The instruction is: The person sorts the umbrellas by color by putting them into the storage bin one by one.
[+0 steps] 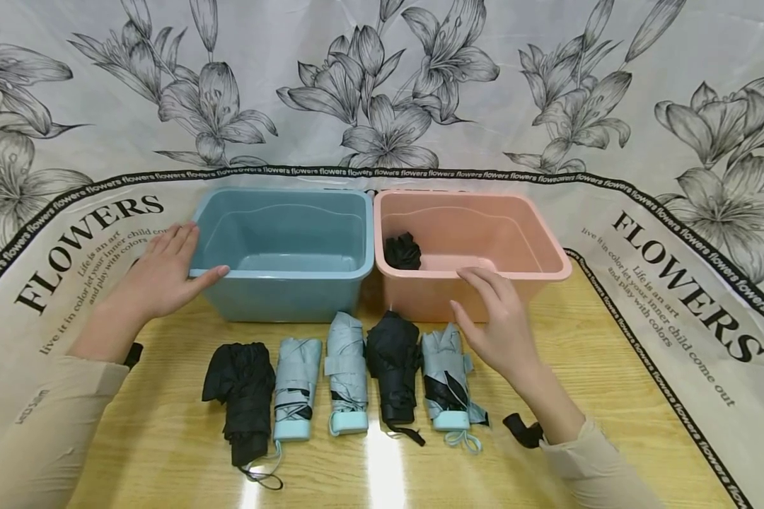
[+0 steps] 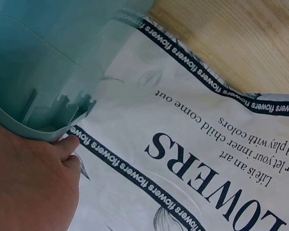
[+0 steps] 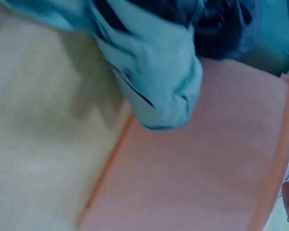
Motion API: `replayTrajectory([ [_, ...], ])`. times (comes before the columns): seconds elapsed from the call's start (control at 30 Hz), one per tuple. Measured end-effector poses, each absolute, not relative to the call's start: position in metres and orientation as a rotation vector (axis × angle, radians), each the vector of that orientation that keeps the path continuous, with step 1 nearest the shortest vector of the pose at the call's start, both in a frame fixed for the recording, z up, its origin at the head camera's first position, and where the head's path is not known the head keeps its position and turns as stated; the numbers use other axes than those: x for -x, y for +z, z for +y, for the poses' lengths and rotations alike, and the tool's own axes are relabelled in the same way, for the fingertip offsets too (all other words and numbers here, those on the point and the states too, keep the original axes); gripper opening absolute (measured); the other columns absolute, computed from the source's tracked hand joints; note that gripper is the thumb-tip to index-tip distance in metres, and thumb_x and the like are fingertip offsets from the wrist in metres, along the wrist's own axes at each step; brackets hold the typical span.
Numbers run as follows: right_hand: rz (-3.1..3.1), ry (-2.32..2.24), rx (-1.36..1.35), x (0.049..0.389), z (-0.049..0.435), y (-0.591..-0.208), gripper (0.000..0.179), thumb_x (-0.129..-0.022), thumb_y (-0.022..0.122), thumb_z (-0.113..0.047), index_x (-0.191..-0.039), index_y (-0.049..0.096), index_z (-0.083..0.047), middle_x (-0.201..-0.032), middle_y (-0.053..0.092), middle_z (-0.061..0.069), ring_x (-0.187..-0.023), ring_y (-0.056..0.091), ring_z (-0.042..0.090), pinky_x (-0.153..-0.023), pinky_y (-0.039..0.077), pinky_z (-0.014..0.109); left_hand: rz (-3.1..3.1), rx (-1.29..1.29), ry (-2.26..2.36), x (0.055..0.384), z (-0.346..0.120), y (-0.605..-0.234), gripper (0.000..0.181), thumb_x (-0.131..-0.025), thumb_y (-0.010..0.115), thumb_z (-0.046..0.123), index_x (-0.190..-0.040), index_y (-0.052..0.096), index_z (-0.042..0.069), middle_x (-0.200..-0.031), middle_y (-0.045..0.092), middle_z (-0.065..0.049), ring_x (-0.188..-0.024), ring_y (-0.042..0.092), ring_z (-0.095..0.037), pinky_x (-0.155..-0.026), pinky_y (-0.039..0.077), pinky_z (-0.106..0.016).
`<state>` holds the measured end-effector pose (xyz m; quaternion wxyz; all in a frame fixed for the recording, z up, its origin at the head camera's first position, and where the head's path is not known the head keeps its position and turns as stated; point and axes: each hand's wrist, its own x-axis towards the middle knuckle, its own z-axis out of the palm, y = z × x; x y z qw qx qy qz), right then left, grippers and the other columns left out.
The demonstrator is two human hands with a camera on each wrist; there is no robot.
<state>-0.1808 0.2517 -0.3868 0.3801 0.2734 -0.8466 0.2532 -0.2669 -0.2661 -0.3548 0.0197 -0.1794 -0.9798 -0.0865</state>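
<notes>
Grey-blue cloth wraps the rightmost umbrella (image 1: 446,373), lying on the table (image 1: 331,474) just before the pink bin (image 1: 420,300). On my feed it sits left of my right hand (image 1: 501,329), the nearer one, fingers loosely spread, holding nothing. Its long axis runs front to back, capped handle (image 1: 450,421) toward me. My left hand (image 1: 165,272) rests, fingers extended, on the blue bin (image 1: 280,300).

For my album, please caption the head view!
Five folded umbrellas in a row, left hand on blue bin, right hand near pink bin.
</notes>
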Motion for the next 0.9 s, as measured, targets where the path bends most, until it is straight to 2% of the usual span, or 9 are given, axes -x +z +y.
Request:
replayTrajectory([
  [0.33, -2.299, 0.740, -0.609, 0.156, 0.258, -0.418, 0.057, -0.082, 0.084, -0.007, -0.135, 0.065, 0.001, -0.130, 0.064, 0.019, -0.106, 0.062, 0.034, -0.084, 0.051, 0.033, -3.055, 0.548, -0.281, 0.266, -0.265, -0.353, 0.101, -0.105, 0.040, 0.065, -0.161, 0.004, -0.012, -0.169, 0.000, -0.034, -0.155, 0.000, -0.054, -0.126, 0.001, -0.065],
  [0.47, -2.486, 0.813, -0.548, 0.150, 0.262, -0.426, 0.063, -0.085, 0.085, -0.010, -0.141, 0.059, 0.001, -0.136, 0.059, 0.019, -0.108, 0.062, 0.034, -0.081, 0.057, 0.040, -3.057, 0.547, -0.282, 0.266, -0.265, -0.352, 0.101, -0.106, 0.040, 0.064, -0.161, 0.004, -0.012, -0.168, 0.001, -0.034, -0.155, -0.001, -0.054, -0.126, 0.001, -0.065],
  [0.63, -2.717, 0.960, -0.490, 0.146, 0.266, -0.430, 0.073, -0.090, 0.083, -0.019, -0.152, 0.048, -0.001, -0.150, 0.047, 0.021, -0.121, 0.057, 0.040, -0.090, 0.057, 0.056, -3.065, 0.546, -0.291, 0.265, -0.265, -0.352, 0.102, -0.106, 0.039, 0.065, -0.161, 0.003, -0.012, -0.168, 0.000, -0.034, -0.155, -0.002, -0.054, -0.126, 0.000, -0.065],
  [0.77, -2.827, 1.018, -0.484, 0.147, 0.269, -0.434, 0.083, -0.090, 0.084, -0.029, -0.156, 0.041, -0.002, -0.154, 0.041, 0.023, -0.125, 0.054, 0.045, -0.094, 0.057, 0.059, -3.058, 0.545, -0.289, 0.264, -0.265, -0.352, 0.102, -0.106, 0.038, 0.065, -0.161, 0.003, -0.013, -0.168, 0.000, -0.034, -0.155, 0.000, -0.054, -0.125, 0.001, -0.065],
  [0.9, -2.918, 1.008, -0.484, 0.149, 0.273, -0.438, 0.094, -0.087, 0.086, -0.038, -0.159, 0.037, -0.002, -0.155, 0.040, 0.026, -0.123, 0.057, 0.046, -0.092, 0.058, 0.058, -3.051, 0.545, -0.278, 0.264, -0.266, -0.352, 0.102, -0.105, 0.039, 0.065, -0.161, 0.003, -0.012, -0.168, 0.002, -0.034, -0.155, 0.002, -0.054, -0.126, 0.001, -0.065],
])
